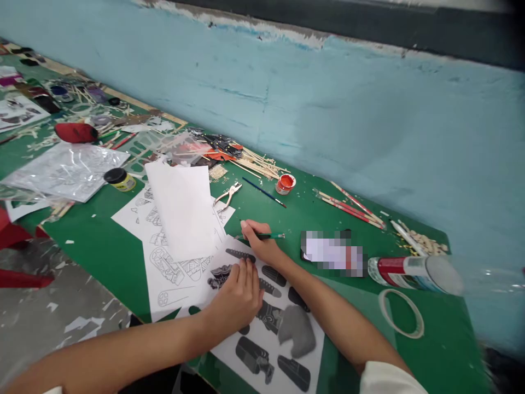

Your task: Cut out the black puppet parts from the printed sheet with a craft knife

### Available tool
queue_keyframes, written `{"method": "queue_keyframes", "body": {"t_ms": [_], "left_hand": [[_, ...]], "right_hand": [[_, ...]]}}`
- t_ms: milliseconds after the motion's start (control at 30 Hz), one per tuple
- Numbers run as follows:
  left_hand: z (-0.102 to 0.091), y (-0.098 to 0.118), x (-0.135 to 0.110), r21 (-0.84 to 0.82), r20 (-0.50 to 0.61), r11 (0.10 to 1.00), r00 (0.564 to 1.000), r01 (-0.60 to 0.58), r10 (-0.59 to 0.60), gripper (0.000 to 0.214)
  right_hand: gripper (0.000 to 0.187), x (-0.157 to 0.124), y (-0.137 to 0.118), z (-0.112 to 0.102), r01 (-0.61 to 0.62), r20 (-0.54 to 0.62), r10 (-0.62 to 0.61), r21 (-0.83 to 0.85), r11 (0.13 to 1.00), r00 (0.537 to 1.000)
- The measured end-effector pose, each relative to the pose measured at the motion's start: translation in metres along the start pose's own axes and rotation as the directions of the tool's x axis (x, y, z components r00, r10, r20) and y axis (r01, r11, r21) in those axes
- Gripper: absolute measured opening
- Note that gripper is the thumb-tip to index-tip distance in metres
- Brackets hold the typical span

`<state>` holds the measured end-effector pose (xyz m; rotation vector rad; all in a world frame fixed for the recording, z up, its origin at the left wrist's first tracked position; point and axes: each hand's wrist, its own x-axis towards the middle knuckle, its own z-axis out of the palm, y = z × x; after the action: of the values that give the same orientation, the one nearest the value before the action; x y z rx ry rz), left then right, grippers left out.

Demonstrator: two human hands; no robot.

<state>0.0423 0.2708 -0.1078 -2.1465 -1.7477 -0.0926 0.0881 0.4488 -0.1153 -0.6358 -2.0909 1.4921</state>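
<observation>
1. Left hand [235, 298]: palm down, fingers together, on the white paper sheet printed with dark grey shapes [274, 343]. We can't tell if anything's pinched under it.
2. Right hand [262, 241]: at its 1 o'clock, clamped on a slim green stick-shaped tool [273, 236]; brush or pencil, we can't tell.
3. Printed sheet sits at our near edge of the green desk [443, 323], under both forearms.
4. From the right hand: small open jar of red paint [285, 185] at 1 o'clock, thin dark-blue paintbrush [263, 191] at 12, silver metal pliers [228, 196] at 11.
5. At its 9-10 o'clock we have a blank white paper sheet [182, 219] on top of white line-drawing sheets [168, 268].
6. Pixelated phone [334, 254] at 3, clear round ring [401, 314] at 4.
</observation>
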Motion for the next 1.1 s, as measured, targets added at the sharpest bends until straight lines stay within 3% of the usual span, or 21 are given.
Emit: {"method": "queue_keyframes", "body": {"t_ms": [167, 333, 500, 800, 1100], "left_hand": [[-0.001, -0.012, 0.006, -0.022, -0.052, 0.994, 0.993, -0.104, 0.103, 0.046], [-0.009, -0.032, 0.005, -0.152, -0.123, 0.954, 0.963, -0.259, 0.241, 0.052], [-0.010, -0.046, 0.001, -0.277, -0.135, 0.886, 0.928, -0.373, 0.348, 0.055], [0.004, -0.051, -0.006, -0.382, -0.178, 0.838, 0.921, -0.390, 0.347, 0.055], [0.004, -0.046, -0.005, -0.399, -0.164, 0.829, 0.920, -0.393, 0.357, 0.056]], "right_hand": [[0.038, 0.000, -0.006, -0.002, 0.026, 0.015, -0.027, 0.030, 0.999, 1.000], [0.053, 0.001, -0.010, -0.003, 0.034, 0.041, -0.035, 0.032, 0.999, 0.999], [0.051, 0.001, -0.015, -0.006, 0.020, 0.070, -0.022, 0.027, 0.999, 0.997], [0.048, 0.002, -0.029, -0.012, -0.021, 0.108, 0.020, 0.008, 1.000, 0.994], [0.047, 0.001, -0.025, -0.014, -0.027, 0.116, 0.025, 0.016, 1.000, 0.993]]}}
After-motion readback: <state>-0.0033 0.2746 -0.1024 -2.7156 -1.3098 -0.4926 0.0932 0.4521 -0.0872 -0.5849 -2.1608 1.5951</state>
